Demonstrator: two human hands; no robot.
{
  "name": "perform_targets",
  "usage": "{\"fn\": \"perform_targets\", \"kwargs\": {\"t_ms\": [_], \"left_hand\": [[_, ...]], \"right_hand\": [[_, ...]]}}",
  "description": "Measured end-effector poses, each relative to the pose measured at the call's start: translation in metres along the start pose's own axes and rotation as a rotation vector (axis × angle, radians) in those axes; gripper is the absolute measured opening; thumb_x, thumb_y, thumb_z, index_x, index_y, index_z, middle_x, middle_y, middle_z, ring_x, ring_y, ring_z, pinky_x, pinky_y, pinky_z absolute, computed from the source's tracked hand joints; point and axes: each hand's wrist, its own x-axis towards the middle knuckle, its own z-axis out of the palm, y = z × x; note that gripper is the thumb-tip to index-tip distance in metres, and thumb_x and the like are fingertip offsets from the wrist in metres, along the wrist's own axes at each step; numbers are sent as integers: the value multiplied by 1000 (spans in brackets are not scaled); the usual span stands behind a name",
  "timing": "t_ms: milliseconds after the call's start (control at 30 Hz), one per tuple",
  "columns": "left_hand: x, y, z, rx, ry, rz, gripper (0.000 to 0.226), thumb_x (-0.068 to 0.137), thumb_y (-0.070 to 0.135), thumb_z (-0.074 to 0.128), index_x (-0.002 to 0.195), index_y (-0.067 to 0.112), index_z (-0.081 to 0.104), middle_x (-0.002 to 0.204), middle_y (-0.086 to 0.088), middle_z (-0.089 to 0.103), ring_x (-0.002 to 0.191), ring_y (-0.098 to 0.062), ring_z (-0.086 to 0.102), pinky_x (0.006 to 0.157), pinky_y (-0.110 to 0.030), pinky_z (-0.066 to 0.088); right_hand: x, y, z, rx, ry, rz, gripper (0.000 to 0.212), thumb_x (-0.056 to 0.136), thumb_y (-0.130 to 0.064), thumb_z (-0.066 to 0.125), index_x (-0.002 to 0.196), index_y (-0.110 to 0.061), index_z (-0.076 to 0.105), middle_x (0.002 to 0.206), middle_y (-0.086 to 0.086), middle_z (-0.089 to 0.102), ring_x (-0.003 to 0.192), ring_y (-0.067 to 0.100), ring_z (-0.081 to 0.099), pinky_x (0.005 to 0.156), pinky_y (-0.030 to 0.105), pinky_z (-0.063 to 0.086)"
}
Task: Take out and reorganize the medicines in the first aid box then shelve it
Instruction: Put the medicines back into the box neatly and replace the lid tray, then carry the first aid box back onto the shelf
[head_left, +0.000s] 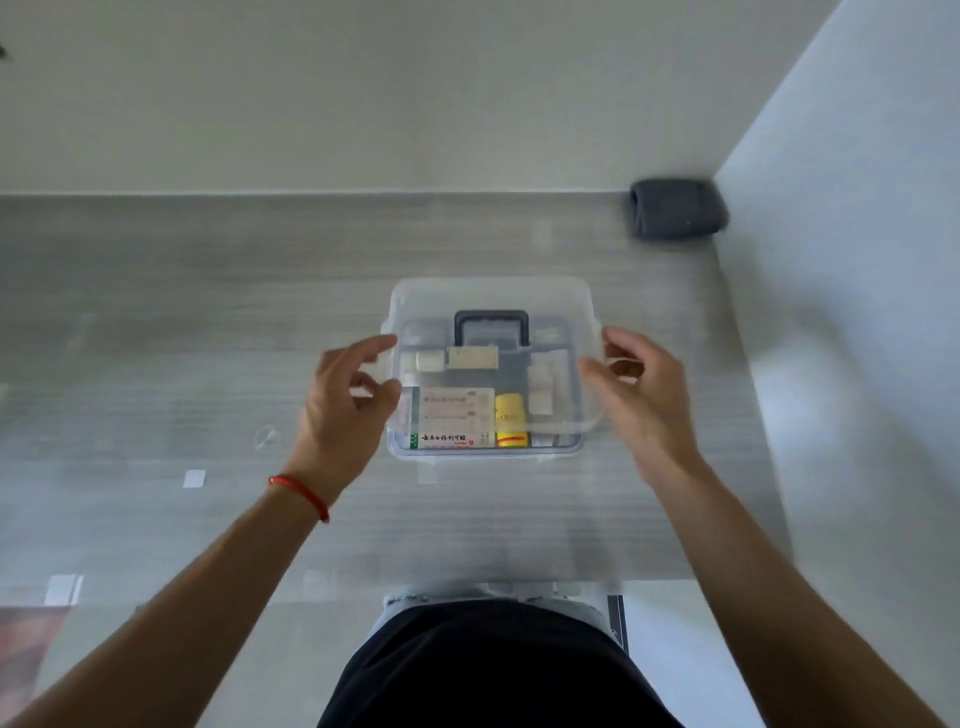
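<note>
From your head camera, you look down on a grey wood-grain table (208, 322) set against a pale wall, with a second wall closing the corner on the right. The clear plastic first aid box (491, 296) sits flat near the middle of the table, straight ahead of you, with its translucent lid on and a dark grey handle (491, 327) lying on top.

Through the lid you can see the medicines inside: a white and pink carton with red lettering (452, 418) towards the near left, a yellow bottle (510, 418) just beside it on the right, and several small pale packets (540, 387) along the right side and across the middle. The picture is blurred, so their labels cannot be read.

Your left hand (345, 400), with a red string bracelet (301, 493) on the wrist, is at the left side of the box, fingers curled towards the side latch. Your right hand (641, 389) mirrors it at the right side, fingers bent inwards at the rim. With the blur, you cannot tell whether either hand actually grips the box or only hovers against it.

A dark grey rolled cloth (675, 208) lies in the far right corner of the table, well apart from the box. Small pieces of pale tape (194, 478) mark the table at the left.
</note>
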Motion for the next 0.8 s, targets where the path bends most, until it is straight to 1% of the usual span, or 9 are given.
{"fn": "perform_targets", "kwargs": {"t_ms": [100,167,267,367,467,533,633,700,800], "left_hand": [[-19,-13,3,88,23,-17,43,89,5,65,124,29,63,118,2,52,88,-1,61,67,-7,52],[-23,-17,7,148,8,-17,44,88,4,64,126,25,62,118,0,51,89,-11,61,75,-21,57],[-22,-16,13,212,-15,-32,44,88,4,64,130,19,61,116,-3,50,93,-22,59,82,-37,58],[-16,-9,17,358,6,28,40,88,12,64,128,18,63,120,-8,53,108,-29,55,93,-39,50],[-12,7,34,685,-10,253,45,91,31,57,135,21,56,147,-15,43,134,-36,40,102,-48,43],[-9,24,56,742,-94,363,50,95,43,46,143,31,47,159,-10,33,146,-34,29,113,-53,33],[-1,35,88,832,-227,448,55,99,51,31,153,40,29,166,-2,20,153,-35,16,118,-63,18],[4,29,99,934,-275,478,58,101,54,24,156,41,16,168,-3,15,154,-36,11,116,-67,13],[5,20,102,951,-273,470,59,100,56,22,157,43,12,168,-2,14,154,-37,10,116,-69,10]], "right_hand": [[-18,20,4,-75,-28,18,58,76,-45,78,130,-25,67,112,-11,68,97,4,65,82,28,58],[-23,28,7,-105,-38,6,57,80,-43,77,133,-26,65,114,-12,65,99,1,63,74,17,51],[-21,34,9,-139,-52,17,54,85,-40,75,136,-30,61,116,-8,62,101,2,61,74,13,45],[-18,36,8,-62,-90,112,53,85,-43,74,136,-37,59,118,-10,62,106,7,62,86,27,54],[-15,39,8,-19,-149,181,58,86,-43,74,140,-35,54,127,-8,63,114,13,64,96,39,56],[-12,41,9,87,-192,280,65,88,-38,75,146,-28,49,131,1,67,114,18,68,100,46,57],[-9,41,7,209,-233,433,69,89,-33,76,150,-20,46,120,4,72,108,22,72,104,49,54],[-7,40,4,283,-273,515,68,90,-31,77,149,-13,46,124,12,70,109,28,72,107,51,52],[-8,35,0,313,-308,510,57,91,-26,77,139,-4,56,119,18,74,105,32,75,103,52,55]]}}
